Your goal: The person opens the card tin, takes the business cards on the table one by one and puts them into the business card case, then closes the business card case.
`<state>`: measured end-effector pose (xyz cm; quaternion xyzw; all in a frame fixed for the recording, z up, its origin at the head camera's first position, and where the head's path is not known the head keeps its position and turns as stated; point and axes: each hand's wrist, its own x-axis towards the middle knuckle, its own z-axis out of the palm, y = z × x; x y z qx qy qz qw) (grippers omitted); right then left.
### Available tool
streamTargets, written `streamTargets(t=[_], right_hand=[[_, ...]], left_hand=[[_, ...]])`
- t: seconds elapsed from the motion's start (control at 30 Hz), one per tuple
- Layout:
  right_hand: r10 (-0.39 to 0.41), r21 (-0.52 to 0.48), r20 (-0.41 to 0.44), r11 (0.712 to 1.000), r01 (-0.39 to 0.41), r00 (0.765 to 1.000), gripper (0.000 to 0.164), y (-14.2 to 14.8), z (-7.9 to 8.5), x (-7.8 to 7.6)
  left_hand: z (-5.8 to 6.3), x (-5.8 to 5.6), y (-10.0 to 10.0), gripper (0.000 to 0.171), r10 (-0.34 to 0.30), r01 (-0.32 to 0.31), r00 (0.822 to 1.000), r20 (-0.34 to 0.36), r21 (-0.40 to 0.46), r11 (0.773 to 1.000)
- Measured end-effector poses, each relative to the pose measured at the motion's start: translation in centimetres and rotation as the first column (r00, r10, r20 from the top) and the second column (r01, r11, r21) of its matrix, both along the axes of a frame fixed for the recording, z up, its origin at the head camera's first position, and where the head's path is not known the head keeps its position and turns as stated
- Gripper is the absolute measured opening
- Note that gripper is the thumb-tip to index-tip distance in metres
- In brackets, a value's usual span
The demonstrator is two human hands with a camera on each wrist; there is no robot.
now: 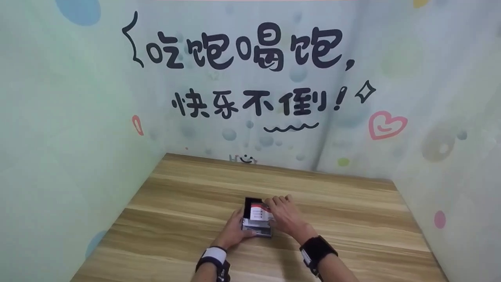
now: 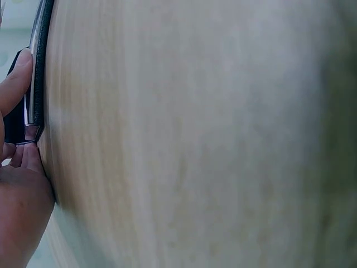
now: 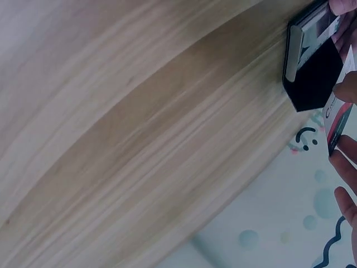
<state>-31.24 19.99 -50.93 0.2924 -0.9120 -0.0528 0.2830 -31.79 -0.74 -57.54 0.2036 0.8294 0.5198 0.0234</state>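
My left hand [image 1: 231,232] grips a black card holder [image 1: 248,204] by its left side, thumb over its near end. Pale cards and a clear pocket show in the near half of the holder. Between the thumb and fingers of my right hand [image 1: 289,218] is a white business card [image 1: 256,212] with a red band, which overlaps the holder's black inside. The right wrist view shows the business card [image 3: 338,116] pinched just off the dark flap of the holder [image 3: 315,84]. In the left wrist view, the left thumb [image 2: 18,84] presses on the holder's edge.
The wood-grain table [image 1: 188,196] lies under both hands. A printed wall [image 1: 250,145] with dark lettering rises along the table's back edge, and pale walls stand at the left [image 1: 78,137] and right [image 1: 442,176].
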Motion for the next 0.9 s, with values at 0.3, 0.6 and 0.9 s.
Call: streamTargets(t=[0.3, 0.6, 0.9], right_hand=[[-0.054, 0.000, 0.099, 0.999, 0.054, 0.994, 0.069, -1.4, -1.3, -0.3], [-0.076, -0.001, 0.119, 0.997, 0.077, 0.990, 0.065, -1.2, -2.5, -0.2], [-0.081, 0.019, 0.141, 0.997, 0.080, 0.987, 0.033, -2.0, -2.9, -0.1]], left_hand=[[0.3, 0.2, 0.3, 0.091, 0.006, -0.006, 1.000, 0.020, -0.002, 1.000], [0.5, 0.5, 0.9, 0.093, 0.009, -0.009, 1.000, 0.023, -0.024, 1.000], [1.0, 0.0, 0.4, 0.093, 0.008, -0.008, 1.000, -0.023, -0.031, 0.999]])
